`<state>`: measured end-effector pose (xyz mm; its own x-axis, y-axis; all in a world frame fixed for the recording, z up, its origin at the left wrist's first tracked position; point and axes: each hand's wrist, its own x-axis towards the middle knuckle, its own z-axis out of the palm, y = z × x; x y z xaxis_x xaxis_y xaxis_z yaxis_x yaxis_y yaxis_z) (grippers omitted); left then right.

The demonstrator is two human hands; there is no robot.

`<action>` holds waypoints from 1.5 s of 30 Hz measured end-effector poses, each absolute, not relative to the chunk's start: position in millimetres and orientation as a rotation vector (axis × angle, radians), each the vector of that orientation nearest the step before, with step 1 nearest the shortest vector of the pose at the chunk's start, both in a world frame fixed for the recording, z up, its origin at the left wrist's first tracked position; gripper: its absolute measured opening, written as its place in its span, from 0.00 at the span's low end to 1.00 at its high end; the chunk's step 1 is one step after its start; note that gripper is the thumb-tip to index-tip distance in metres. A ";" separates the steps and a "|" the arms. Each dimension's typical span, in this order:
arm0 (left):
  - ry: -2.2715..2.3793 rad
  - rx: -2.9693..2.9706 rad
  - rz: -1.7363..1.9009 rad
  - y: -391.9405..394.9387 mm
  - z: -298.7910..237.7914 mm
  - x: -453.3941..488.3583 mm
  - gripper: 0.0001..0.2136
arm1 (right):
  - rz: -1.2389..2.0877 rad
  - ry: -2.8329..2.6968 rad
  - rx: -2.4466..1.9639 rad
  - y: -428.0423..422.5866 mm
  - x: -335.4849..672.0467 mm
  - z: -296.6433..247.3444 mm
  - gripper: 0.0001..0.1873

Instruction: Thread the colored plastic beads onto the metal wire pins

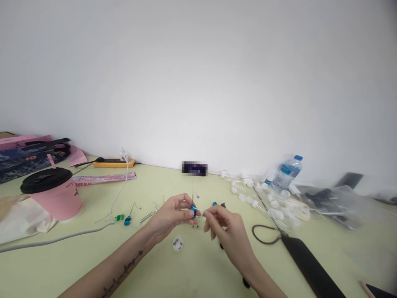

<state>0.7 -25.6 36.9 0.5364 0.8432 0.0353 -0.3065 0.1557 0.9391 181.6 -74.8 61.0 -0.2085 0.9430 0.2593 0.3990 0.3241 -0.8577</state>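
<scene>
From afar, I had the left grip [176, 213] clamped on a blue fitting [193, 210], thin rod [192, 193] upright; just rightward, the right grip [228, 231] pinched a leftward-pointing pale stick [199, 210].

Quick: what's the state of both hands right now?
Left hand: closed, pinching a small blue part.
Right hand: closed, pinching a thin pale rod.

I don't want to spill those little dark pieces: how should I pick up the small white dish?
I'd pinch opposite edges of the small white dish, coming from the near side. It looks round and shallow and lies flat, with small dark pieces in it, so gripping over the middle might disturb them. The left hand and right hand are on its far side.
</scene>
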 end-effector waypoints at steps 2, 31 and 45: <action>0.656 1.185 0.923 -26.0 34.2 1.3 0.13 | 0.841 -1.785 -1.207 -74.2 180.5 59.5 0.13; 0.752 1.327 0.958 -25.5 27.6 3.5 0.09 | 1.424 -1.421 -1.208 -64.5 175.0 50.4 0.13; 0.694 1.240 0.935 -16.4 23.7 -1.6 0.09 | 1.473 -1.405 -1.126 -60.3 178.2 44.0 0.13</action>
